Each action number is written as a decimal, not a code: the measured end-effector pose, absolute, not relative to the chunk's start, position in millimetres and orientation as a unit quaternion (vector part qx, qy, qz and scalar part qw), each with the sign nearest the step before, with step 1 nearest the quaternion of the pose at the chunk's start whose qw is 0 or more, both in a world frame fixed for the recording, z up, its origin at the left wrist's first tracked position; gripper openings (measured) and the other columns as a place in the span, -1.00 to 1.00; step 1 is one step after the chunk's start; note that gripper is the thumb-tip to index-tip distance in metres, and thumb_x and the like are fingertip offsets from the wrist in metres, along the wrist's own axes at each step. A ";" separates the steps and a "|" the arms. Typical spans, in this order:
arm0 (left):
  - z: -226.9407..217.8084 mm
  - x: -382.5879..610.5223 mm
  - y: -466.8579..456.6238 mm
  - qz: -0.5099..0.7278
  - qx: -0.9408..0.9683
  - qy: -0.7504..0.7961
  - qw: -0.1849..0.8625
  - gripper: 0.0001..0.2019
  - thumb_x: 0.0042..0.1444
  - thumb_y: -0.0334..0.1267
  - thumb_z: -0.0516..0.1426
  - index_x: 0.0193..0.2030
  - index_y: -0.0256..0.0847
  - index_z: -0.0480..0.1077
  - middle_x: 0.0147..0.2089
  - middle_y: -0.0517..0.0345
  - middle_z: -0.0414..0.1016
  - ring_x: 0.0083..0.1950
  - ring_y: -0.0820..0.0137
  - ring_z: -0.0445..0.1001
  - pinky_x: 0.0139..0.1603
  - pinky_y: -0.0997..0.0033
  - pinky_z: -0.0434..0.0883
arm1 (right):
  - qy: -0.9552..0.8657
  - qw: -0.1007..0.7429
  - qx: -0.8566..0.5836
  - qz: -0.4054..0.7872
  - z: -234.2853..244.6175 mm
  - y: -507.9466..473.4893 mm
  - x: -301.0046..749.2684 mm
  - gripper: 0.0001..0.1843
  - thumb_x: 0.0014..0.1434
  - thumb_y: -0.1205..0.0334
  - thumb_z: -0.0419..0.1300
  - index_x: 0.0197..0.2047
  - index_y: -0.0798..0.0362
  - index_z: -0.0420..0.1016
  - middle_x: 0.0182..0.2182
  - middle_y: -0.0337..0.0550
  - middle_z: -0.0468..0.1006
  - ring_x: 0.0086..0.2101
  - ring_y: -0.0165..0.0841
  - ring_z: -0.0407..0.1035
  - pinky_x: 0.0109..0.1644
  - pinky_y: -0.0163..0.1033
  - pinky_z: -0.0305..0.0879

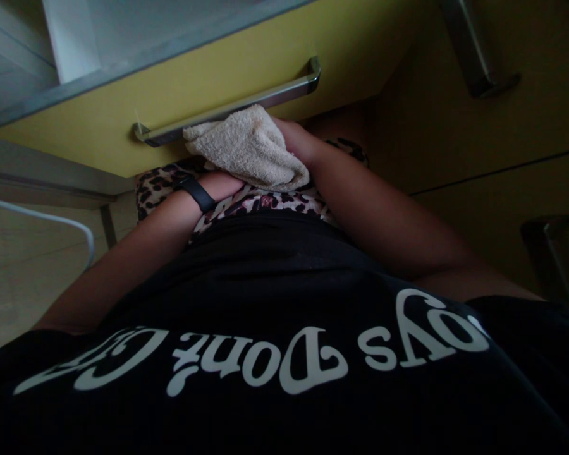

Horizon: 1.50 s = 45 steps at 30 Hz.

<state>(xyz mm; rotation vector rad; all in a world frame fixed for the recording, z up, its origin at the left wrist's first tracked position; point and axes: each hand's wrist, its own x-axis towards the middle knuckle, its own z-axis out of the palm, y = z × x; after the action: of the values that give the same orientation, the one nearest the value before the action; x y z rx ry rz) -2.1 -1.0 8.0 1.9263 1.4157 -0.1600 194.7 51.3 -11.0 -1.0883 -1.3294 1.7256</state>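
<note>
A beige terry towel (253,148) is bunched up between my two hands, just in front of the metal handle (184,126) of a yellow drawer. My left hand (225,183), with a black band on the wrist, reaches in under the towel's lower left edge and holds it from below. From the right, my right hand (291,139) grips the towel's far side. The folds cover the fingers of both hands. Whether the towel touches the handle I cannot tell.
The yellow drawer front (99,107) spans the view close ahead, below a grey edge. More yellow fronts with metal handles (474,57) stand at the right. A white cable (52,216) curves at the left. Leopard-print fabric (284,201) lies below the towel.
</note>
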 end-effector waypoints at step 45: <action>11.1 4.2 -2.1 -0.109 0.746 0.555 0.351 -0.31 0.30 0.21 -0.24 0.18 0.05 0.59 0.15 0.20 0.63 0.51 0.27 0.32 0.72 0.12 0.01 | -0.511 0.325 -0.434 0.667 7.4 41.5 198.4 -0.55 0.45 0.13 0.03 0.08 0.23 0.64 -0.24 -0.41 0.64 0.01 -0.46 0.49 0.49 -0.05 0.21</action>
<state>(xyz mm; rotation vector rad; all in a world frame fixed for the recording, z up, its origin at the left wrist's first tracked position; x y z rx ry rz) 4.2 -2.1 11.1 1.9316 1.4374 -0.2821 198.4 41.5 7.4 -1.1383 -1.3406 1.7488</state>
